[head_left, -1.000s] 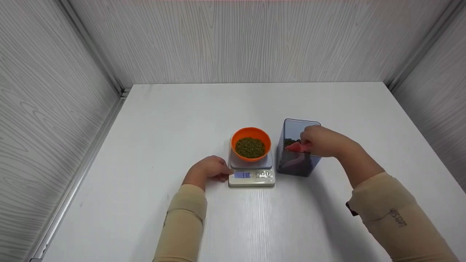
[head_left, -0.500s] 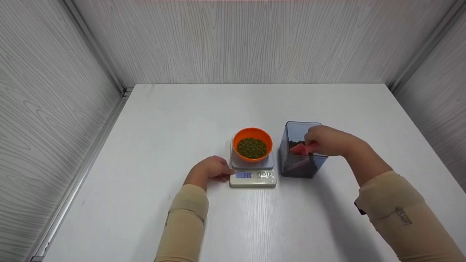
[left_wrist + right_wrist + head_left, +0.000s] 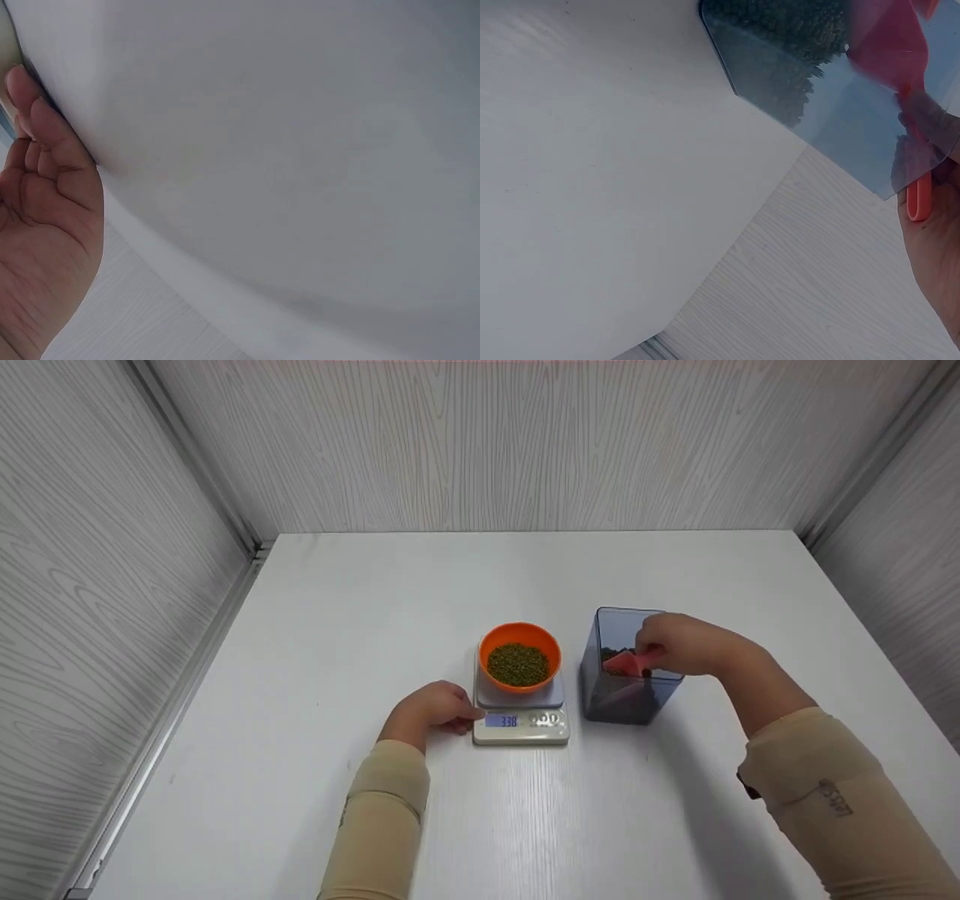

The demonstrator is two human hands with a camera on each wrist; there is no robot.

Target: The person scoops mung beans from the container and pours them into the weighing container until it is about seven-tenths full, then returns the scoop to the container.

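A white kitchen scale [image 3: 521, 735] bears an orange bowl [image 3: 556, 649] of small green grains [image 3: 517, 665]; its lit display [image 3: 501, 721] seems to read 338. My left hand [image 3: 435, 706] grips the scale's front left corner, thumb at the display and other fingers curled by the side. To the right of the scale stands a clear bluish container [image 3: 615, 705], open at the top and partly filled with dark grains [image 3: 780, 30]. My right hand [image 3: 679, 643] reaches over its rim and holds a red scoop [image 3: 622, 663] by the handle, its bowl down inside against the grains.
All of this stands on a white table [image 3: 375, 607], with grey wood-grain panels [image 3: 480, 442] on the left, back and right. A narrow gap separates the scale from the container. Both forearms wear beige sleeves [image 3: 379, 825].
My right hand, the scoop and the container have shifted a little to the right, away from the scale. The left hand keeps its place at the scale, and the display reads the same.
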